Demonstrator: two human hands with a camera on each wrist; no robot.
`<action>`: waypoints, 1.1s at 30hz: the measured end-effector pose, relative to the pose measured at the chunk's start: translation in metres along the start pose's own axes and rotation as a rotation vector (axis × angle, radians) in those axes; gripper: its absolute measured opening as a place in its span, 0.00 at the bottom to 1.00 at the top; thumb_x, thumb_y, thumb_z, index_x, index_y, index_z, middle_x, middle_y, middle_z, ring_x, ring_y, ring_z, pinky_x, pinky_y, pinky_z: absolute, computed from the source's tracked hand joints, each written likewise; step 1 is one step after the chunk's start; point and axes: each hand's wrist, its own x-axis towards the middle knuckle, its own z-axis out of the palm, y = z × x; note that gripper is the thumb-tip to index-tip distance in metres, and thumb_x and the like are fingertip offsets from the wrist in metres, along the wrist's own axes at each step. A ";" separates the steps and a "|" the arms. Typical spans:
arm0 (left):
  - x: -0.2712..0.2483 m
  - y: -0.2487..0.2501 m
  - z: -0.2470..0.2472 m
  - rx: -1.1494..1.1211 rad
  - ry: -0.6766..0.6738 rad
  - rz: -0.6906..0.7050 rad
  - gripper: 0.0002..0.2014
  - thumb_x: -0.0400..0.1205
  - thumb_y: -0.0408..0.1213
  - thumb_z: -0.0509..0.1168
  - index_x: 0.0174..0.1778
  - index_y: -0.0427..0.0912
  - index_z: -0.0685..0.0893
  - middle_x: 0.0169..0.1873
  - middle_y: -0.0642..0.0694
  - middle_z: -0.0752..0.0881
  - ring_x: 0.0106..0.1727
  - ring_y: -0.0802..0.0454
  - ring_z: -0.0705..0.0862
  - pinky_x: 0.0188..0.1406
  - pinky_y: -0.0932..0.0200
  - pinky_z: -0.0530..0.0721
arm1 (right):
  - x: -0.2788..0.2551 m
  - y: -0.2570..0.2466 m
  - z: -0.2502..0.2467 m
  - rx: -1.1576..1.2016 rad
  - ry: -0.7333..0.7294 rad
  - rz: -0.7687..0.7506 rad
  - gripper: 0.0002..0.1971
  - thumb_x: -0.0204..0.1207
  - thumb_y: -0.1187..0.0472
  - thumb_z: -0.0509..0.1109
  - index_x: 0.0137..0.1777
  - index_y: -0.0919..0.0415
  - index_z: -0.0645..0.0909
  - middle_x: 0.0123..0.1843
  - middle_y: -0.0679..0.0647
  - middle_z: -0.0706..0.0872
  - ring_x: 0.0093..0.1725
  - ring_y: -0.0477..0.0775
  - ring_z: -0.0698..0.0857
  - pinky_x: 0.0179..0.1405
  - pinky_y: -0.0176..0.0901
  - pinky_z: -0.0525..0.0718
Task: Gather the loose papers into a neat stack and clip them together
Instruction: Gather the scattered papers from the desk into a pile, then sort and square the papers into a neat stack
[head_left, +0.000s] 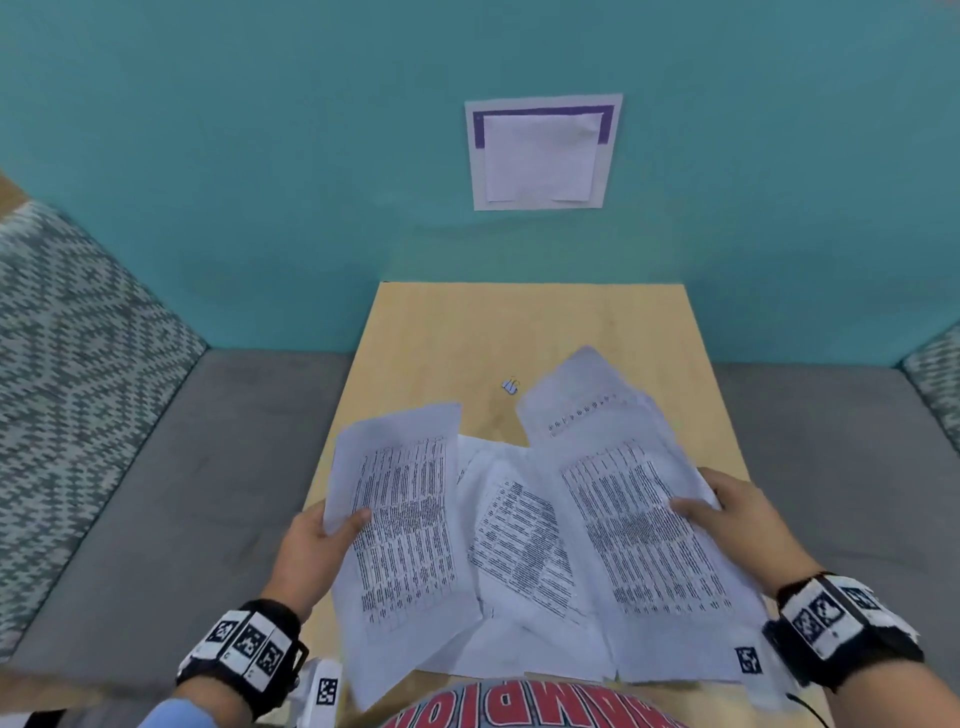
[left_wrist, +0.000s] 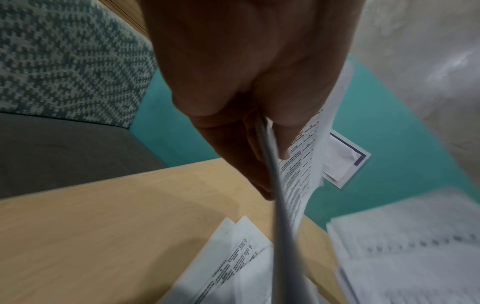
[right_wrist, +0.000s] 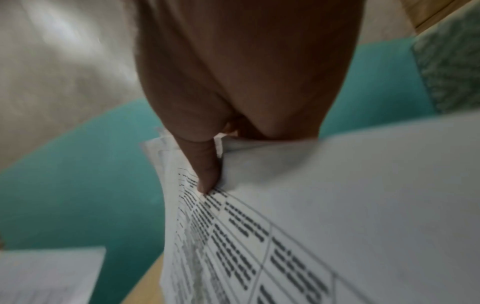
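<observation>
The head view looks steeply down at the table (head_left: 530, 332) from above, while both wrist views peer close along the palms, sharing its papers (head_left: 519, 540).

Wooden table (head_left: 436, 332) under papers (head_left: 519, 540), clip (head_left: 510, 385)

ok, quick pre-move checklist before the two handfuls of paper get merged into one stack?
1. Left hand grips its sheet: ok.
2. Right hand pinches its bundle: ok.
3. Bundle edges squared: not ok, fanned.
4. All papers collected: not ok, loose sheets lie on the table.
5. Binder clip unobstructed on the table: ok.
6. Sheet count: cannot tell.
</observation>
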 end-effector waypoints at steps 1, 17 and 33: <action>0.002 0.004 0.006 0.007 -0.008 0.008 0.05 0.87 0.41 0.76 0.56 0.49 0.94 0.49 0.44 0.98 0.53 0.41 0.97 0.56 0.33 0.94 | -0.002 -0.009 -0.007 0.030 0.016 -0.018 0.07 0.84 0.63 0.75 0.55 0.50 0.90 0.44 0.43 0.95 0.42 0.29 0.90 0.40 0.37 0.82; 0.013 0.073 0.067 -0.154 -0.123 0.031 0.05 0.87 0.37 0.75 0.57 0.42 0.92 0.45 0.52 0.99 0.52 0.44 0.95 0.47 0.51 0.91 | -0.022 -0.110 -0.047 0.418 -0.175 -0.238 0.17 0.82 0.70 0.74 0.68 0.55 0.89 0.59 0.53 0.96 0.56 0.51 0.95 0.57 0.46 0.92; -0.026 0.122 0.078 -0.280 -0.550 0.066 0.34 0.85 0.73 0.51 0.80 0.61 0.82 0.71 0.53 0.91 0.75 0.48 0.89 0.81 0.41 0.81 | 0.010 -0.070 0.019 0.788 -0.332 0.303 0.18 0.87 0.64 0.69 0.76 0.65 0.82 0.68 0.64 0.92 0.69 0.68 0.90 0.75 0.72 0.81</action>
